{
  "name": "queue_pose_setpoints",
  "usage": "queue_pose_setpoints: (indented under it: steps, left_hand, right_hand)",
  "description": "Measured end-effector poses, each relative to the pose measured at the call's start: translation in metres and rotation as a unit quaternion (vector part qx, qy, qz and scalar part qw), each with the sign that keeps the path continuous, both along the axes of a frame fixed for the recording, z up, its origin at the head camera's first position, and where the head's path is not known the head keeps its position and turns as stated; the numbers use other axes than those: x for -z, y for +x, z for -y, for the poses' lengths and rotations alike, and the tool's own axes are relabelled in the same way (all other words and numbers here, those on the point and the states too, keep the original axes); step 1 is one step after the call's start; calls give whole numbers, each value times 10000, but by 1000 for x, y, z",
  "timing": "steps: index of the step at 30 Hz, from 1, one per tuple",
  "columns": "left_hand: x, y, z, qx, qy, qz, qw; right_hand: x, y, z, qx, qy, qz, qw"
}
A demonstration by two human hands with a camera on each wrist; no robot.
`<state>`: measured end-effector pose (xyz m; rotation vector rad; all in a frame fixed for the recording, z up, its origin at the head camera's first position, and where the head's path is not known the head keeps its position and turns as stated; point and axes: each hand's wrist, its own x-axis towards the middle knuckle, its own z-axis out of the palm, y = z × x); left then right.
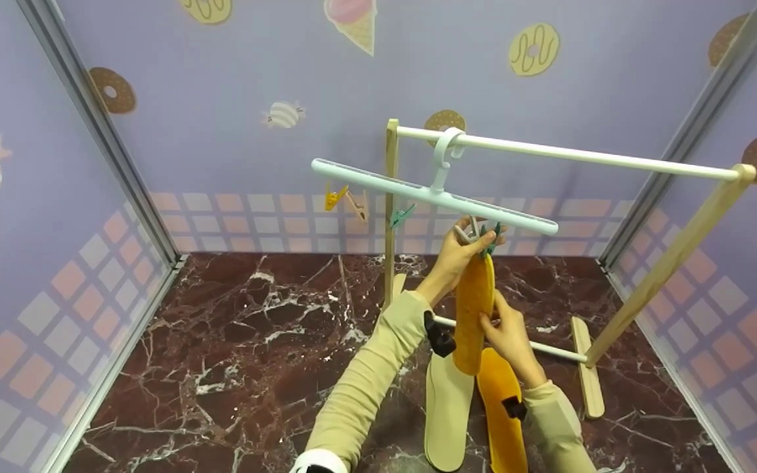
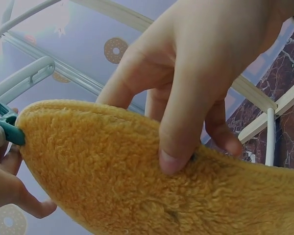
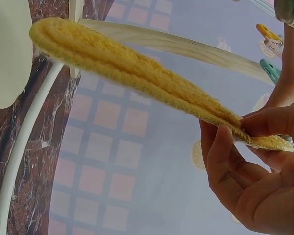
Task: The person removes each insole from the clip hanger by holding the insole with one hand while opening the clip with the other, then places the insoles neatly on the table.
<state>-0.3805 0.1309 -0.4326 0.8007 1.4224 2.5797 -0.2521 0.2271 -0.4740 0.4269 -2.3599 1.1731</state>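
Observation:
My left hand [image 1: 454, 259] is just under the hanger bar, its thumb and fingers on a teal clothespin [image 1: 495, 238]. The clothespin [image 2: 9, 132] meets the tip of a fuzzy orange insole [image 1: 474, 315], which hangs lengthwise below it. Lower down, my right hand [image 1: 510, 335] pinches the insole's side edge; in the left wrist view its thumb lies on the fuzzy face. The right wrist view shows the insole [image 3: 137, 78] edge-on, with the fingers of my right hand [image 3: 255, 176] around one end. A grey clothespin [image 1: 467, 231] is beside my left fingers.
A pale hanger [image 1: 434, 196] hangs tilted from the white rail of a wooden rack [image 1: 569, 152]. Yellow [image 1: 334, 198], pinkish [image 1: 356, 206] and teal [image 1: 402, 215] clothespins hang from its left half. A cream insole [image 1: 447, 414] and another orange insole [image 1: 500, 401] lie on the marbled surface.

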Motion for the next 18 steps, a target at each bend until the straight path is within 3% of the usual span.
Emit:
queue_pose_setpoints:
  steps: [9,13,18]
  left_hand:
    - [-2,1,0,-44,32,268,9996]
    - [-9,8,0,-156,-101,356,9992]
    - [-7,6,1,-175,-197,402,9988]
  right_hand:
    - [1,0,-1,-4,-19,40,10000]
    - [1,1,-3,-20,-7,27,10000]
    - [1,0,-3,24,33,2,10000]
